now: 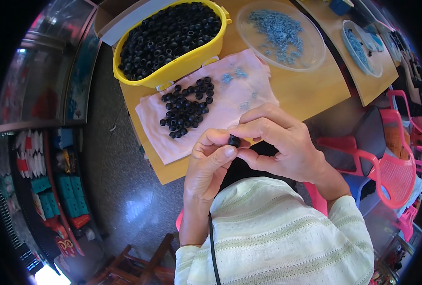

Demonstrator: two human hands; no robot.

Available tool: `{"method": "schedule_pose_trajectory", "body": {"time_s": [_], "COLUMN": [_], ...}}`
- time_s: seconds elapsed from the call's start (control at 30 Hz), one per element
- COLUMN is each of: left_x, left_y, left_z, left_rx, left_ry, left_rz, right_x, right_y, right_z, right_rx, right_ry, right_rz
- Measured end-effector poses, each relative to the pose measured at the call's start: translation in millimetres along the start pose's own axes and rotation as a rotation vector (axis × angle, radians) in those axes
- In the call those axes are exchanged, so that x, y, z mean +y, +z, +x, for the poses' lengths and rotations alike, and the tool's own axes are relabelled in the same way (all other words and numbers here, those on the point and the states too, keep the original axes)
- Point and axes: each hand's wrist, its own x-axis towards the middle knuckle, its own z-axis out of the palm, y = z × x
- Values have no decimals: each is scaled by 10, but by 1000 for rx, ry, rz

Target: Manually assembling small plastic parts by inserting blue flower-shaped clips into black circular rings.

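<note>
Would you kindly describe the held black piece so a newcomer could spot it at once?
On the wooden table, find the pink cloth. At its near edge, the left hand and right hand meet, pinching one small, rounded black piece. Unlike the similar pieces lying loose on the cloth, this one alone is held.

The head-worn fisheye looks down from close above the hands [291, 142].

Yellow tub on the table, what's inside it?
The yellow tub holds a heap of black beads, many showing holes. They cover its bottom, so whatever lies beneath the top layer can't be seen.
</note>
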Motion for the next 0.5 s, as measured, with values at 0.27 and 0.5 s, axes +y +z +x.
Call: {"method": "schedule_pose_trajectory", "body": {"time_s": [0.27,0.5], "left_x": [27,23], "left_y": [46,-3], "left_z": [2,65], "left_rx": [-1,127], "left_ry": [-114,-156], "left_rz": [18,149], "right_x": [81,148], "right_y": [-60,-41], "right_z": [-45,-120], "right_rx": [-50,-33], "right_ry": [-136,-212], "right_rz": [-116,-262]}}
